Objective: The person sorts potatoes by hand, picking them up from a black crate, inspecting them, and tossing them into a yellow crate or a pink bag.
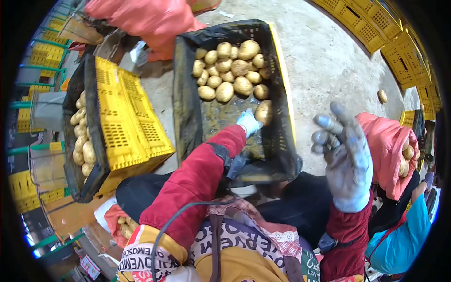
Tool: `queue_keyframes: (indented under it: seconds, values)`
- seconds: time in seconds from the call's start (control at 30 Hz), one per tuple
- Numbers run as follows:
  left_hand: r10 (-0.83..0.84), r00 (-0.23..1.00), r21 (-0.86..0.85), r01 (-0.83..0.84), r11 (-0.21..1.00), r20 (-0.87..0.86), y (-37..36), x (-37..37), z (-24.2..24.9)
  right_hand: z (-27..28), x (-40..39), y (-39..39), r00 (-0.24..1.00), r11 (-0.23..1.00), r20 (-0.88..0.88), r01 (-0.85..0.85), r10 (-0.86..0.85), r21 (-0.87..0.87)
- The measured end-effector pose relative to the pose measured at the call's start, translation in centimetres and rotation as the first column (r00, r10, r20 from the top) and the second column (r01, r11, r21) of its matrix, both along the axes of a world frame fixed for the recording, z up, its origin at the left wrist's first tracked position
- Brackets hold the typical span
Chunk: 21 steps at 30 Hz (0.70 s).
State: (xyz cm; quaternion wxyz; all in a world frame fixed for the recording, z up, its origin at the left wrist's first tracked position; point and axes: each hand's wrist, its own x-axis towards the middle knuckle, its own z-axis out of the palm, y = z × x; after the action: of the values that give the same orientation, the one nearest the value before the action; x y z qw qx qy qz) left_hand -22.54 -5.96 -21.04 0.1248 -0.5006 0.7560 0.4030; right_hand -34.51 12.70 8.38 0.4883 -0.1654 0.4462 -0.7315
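My left hand (249, 123), in a light blue glove, reaches into a crate lined with dark material (188, 113). Its fingers are closed on a potato (264, 113) near the crate's right wall. Several more potatoes (225, 91) lie together in the far half of the crate, on the wet, dirty liner. To the right of the crate, my right hand (348, 162) is raised in a soiled pale glove. Its fingers are apart and hold nothing.
A yellow crate (127, 117) with potatoes (83, 141) stands tilted at left. Pink sacks (150, 21) (387, 150) lie at far left and right. One potato (382, 96) rests on the concrete floor. Yellow crates (404, 56) line the right. A person in a blue sleeve (404, 239) is at lower right.
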Motion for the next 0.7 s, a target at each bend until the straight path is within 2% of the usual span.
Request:
queue_keyframes:
  seconds: [0.1,0.17,0.2,0.33,0.37,0.4,0.43,0.47,0.5,0.53,0.57,0.6,0.63,0.7]
  values:
    - [0.010,0.984,0.027,-0.015,1.000,0.179,2.3,-4.1,-2.7,-0.5,-1.3,1.2,0.998,1.000,0.062,0.016,-0.017,0.022]
    - [0.115,0.969,0.015,-0.121,0.992,0.220,2.7,-5.4,-4.1,-0.8,-1.9,1.4,0.992,0.997,0.112,0.059,-0.064,0.040]
    - [0.190,0.969,0.016,-0.195,0.981,0.158,2.5,-5.5,-4.7,-0.8,-2.3,1.5,0.991,0.997,0.115,0.065,-0.070,0.047]
    - [0.209,0.970,-0.077,-0.200,0.977,0.127,1.5,-4.3,-8.7,-0.7,-3.0,1.4,0.982,0.997,0.185,0.024,-0.037,0.070]
    - [0.467,0.882,0.235,-0.442,0.866,-0.065,1.2,-3.4,-7.9,-0.7,-2.9,1.3,0.982,0.996,0.185,0.011,-0.028,0.091]
    - [0.719,0.678,0.555,-0.542,0.631,-0.155,0.8,-2.6,-7.0,-0.7,-2.8,1.2,0.981,0.996,0.189,0.015,-0.031,0.086]
    - [0.835,0.535,0.672,-0.572,0.471,-0.130,0.5,-1.7,-5.9,-0.6,-2.5,1.0,0.977,0.997,0.214,0.001,-0.018,0.077]
    - [0.914,0.404,0.882,-0.418,0.218,-0.035,0.1,-0.3,-5.3,-0.6,-2.2,0.7,0.971,0.998,0.240,-0.019,0.003,0.065]
    - [0.951,0.292,0.981,-0.190,-0.045,0.100,-0.3,1.3,-4.6,-0.6,-1.7,0.4,0.969,0.998,0.246,-0.029,0.015,0.054]
    - [0.933,0.352,0.996,0.023,-0.087,0.074,-0.4,3.1,-3.7,-0.7,-1.3,0.1,0.971,0.996,0.238,-0.051,0.033,0.070]
    - [0.915,0.403,0.963,0.232,-0.135,0.031,-0.1,4.3,0.1,-0.8,-0.8,-0.2,0.972,0.993,0.228,-0.077,0.056,0.085]
    - [0.918,0.396,0.978,0.192,-0.085,0.003,0.4,5.3,2.8,-0.9,-0.4,-0.5,0.969,0.990,0.227,-0.117,0.097,0.074]
    - [0.925,0.380,0.966,0.240,-0.092,-0.006,0.8,6.2,5.2,-1.2,0.1,-1.0,0.967,0.989,0.227,-0.136,0.119,0.060]
    - [0.899,0.437,0.875,0.446,-0.189,-0.028,1.0,8.1,8.3,-2.2,1.3,-2.0,0.980,0.979,0.138,-0.159,0.141,0.127]
